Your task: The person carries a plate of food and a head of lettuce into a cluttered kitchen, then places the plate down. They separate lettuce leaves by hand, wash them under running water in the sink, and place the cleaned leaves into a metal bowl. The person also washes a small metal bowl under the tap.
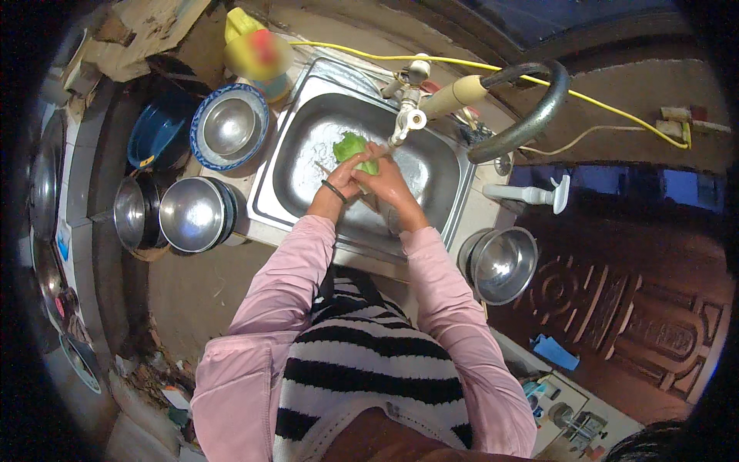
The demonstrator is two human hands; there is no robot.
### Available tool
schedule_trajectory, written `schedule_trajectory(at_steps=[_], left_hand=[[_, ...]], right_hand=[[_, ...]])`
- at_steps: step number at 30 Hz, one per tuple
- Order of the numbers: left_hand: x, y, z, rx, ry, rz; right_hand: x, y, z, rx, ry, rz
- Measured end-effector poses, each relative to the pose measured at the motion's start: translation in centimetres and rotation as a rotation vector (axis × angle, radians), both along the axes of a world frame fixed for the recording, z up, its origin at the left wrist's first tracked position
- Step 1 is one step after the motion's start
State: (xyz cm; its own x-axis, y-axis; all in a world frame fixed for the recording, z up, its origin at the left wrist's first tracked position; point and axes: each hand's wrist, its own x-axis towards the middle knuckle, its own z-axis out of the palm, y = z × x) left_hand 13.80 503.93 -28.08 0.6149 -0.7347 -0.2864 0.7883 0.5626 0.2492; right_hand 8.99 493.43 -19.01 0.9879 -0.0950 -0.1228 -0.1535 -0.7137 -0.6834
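Note:
Both hands are over a stainless steel sink (pixel 312 202) and hold a green leafy vegetable (pixel 349 147) between them. My left hand (pixel 345 178), with a dark bangle at the wrist, grips it from the left. From the right, my right hand (pixel 388 176) closes on the same leaves, just under the spout of the faucet (pixel 411 118). Water seems to run from the spout onto the fingers. The lower part of the vegetable is hidden by the hands. Wet highlights show on the basin floor.
Metal bowls (pixel 193 213) stand left of the sink, below a blue-rimmed basin (pixel 199 136) holding another bowl. A yellow container (pixel 254 52) is behind them. More metal bowls (pixel 503 265) and a white spray bottle (pixel 528 195) lie right. A yellow cable (pixel 369 55) runs behind the faucet.

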Motion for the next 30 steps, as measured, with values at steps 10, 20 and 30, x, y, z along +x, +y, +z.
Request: schedule_trajectory(at_steps=[10,20,30], left_hand=[[1.4,-0.9,3.6,0.042,0.069,-0.074],[3.8,-0.4,3.2,1.281,-0.893,-0.81],[4.9,6.0,7.6,0.922,-1.061,-0.618]], right_hand=[[-6.4,-5.1,8.3,0.549,-0.166,-0.213],[-11.8,-8.4,12.0,0.511,-0.161,-0.25],[-10.9,-8.3,19.8,0.206,-0.527,-0.049]])
